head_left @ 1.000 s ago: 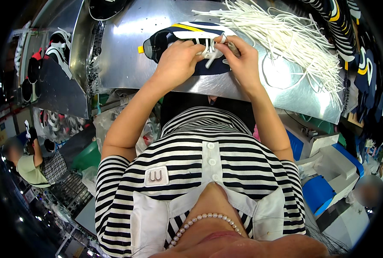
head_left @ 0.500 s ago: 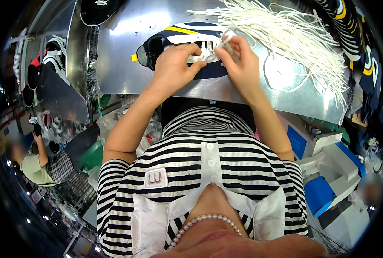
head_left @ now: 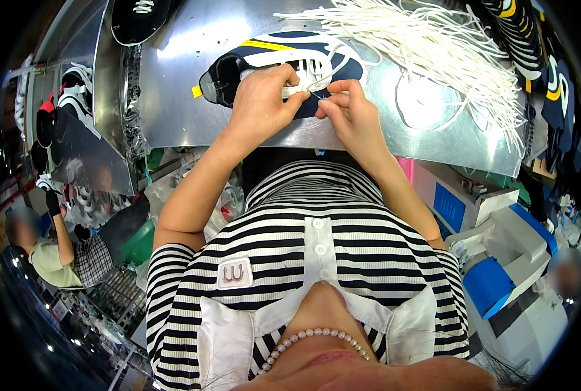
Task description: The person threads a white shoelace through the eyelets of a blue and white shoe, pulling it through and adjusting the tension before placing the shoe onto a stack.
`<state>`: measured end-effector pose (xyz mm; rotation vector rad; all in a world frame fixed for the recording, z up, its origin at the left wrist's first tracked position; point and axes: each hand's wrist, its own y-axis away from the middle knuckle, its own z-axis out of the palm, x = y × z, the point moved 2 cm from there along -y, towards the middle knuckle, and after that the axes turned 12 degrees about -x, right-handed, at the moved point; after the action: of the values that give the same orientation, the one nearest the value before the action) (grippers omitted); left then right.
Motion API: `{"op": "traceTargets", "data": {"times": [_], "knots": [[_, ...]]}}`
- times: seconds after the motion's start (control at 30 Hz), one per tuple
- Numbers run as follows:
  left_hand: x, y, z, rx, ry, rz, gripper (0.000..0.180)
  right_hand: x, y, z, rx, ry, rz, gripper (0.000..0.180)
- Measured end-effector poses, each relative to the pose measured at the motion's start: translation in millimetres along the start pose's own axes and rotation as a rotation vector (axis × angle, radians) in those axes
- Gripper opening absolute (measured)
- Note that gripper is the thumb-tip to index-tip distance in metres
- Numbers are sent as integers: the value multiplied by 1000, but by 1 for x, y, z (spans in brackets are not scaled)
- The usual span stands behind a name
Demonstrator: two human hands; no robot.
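A navy shoe upper (head_left: 350,68) with white eyelet strips, a yellow stripe and a dark heel opening lies on a metal table. Over its heel side rests my left hand (head_left: 262,98), thumb and fingers closed on the white eyelet strip near the middle. A white shoelace (head_left: 335,47) runs through the eyelets and loops over the toe end. My right hand (head_left: 350,112) is at the upper's near edge, fingertips pinched on a thin, needle-like piece by the eyelets. Whether the lace is joined to that piece is too small to tell.
A heap of loose white shoelaces (head_left: 427,55) spreads over the table's (head_left: 179,111) right side. Stacked navy uppers (head_left: 519,39) stand at the far right. A black shoe (head_left: 140,19) sits at the far left, and another person (head_left: 59,251) works beyond the left side.
My right hand has moved nearer to me, from the toe-side eyelets to the near edge. A lace loop now lies over the toe end. My left hand keeps its hold.
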<state>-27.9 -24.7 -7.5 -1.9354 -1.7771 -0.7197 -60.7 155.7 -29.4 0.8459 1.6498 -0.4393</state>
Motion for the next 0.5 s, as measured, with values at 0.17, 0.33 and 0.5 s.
{"op": "traceTargets", "data": {"times": [0.17, 0.33, 0.5], "knots": [[14, 16, 7, 30, 16, 93, 19, 3, -3, 4, -34, -172, 141, 27], [11, 35, 11, 39, 70, 83, 18, 5, -7, 34, 78, -115, 76, 30], [17, 47, -3, 56, -148, 116, 16, -13, 24, -10, -211, 171, 0, 29]]}}
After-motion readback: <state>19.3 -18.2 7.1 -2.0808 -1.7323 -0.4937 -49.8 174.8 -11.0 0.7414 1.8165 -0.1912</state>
